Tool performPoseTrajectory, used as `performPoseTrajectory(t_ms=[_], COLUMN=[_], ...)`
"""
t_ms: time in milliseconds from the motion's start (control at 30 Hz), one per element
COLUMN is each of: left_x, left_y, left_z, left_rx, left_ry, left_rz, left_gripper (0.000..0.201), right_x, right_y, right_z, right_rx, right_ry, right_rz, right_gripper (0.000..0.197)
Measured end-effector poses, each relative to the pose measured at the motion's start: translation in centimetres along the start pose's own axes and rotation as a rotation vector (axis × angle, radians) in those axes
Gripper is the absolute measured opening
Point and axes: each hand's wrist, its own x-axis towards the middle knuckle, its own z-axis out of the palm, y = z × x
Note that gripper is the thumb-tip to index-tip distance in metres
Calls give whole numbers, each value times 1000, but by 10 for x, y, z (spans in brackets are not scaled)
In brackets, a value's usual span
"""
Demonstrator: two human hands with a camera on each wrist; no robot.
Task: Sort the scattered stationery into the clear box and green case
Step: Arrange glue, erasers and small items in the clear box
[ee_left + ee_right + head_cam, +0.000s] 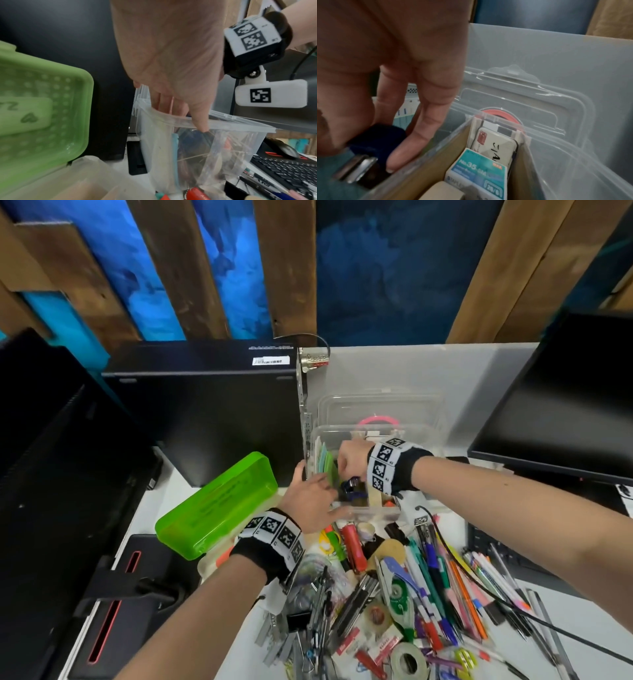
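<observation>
Pens [442, 587], tape rolls and clips lie heaped on the near part of the desk, still unsorted. Beyond them, to the left, the green case [219, 503] rests closed and tilted, just beside the clear box [363, 510], which stands open against the black computer tower [205, 405].

Her left hand [313, 503] steadies the box, fingers hooked over its near-left rim. Her right hand [352, 460] reaches down inside, fingers curled round a dark blue stapler [375, 140] beside the cardboard divider [436, 161].

That stapler looks heavy and rigid, with slick metal at the nose; gripping the plastic body seems surest. Thin box walls would probably flex, so bracing helps.
</observation>
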Motion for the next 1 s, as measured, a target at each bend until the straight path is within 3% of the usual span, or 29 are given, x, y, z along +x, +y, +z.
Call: performPoseTrajectory(t_ms=[133, 400, 567, 700, 1000], left_x=[2, 1, 2, 25, 102], left_y=[-5, -8, -3, 4, 27], left_z=[1, 0, -12, -41, -55], left_rx=[45, 26, -52, -61, -127], left_ry=[-110, -145, 57, 77, -222], left_rz=[10, 10, 0, -22, -293], left_gripper=[57, 58, 48, 25, 29], right_x=[0, -8, -28, -54, -82], right_y=[-10, -6, 8, 24, 60], right_z=[6, 22, -2, -22, -47], right_rx=[-114, -138, 181, 263, 439], right_ry=[-37, 130, 305, 455, 579], right_rz=[-63, -109, -9, 4, 40], right_gripper=[21, 10, 13, 15, 13])
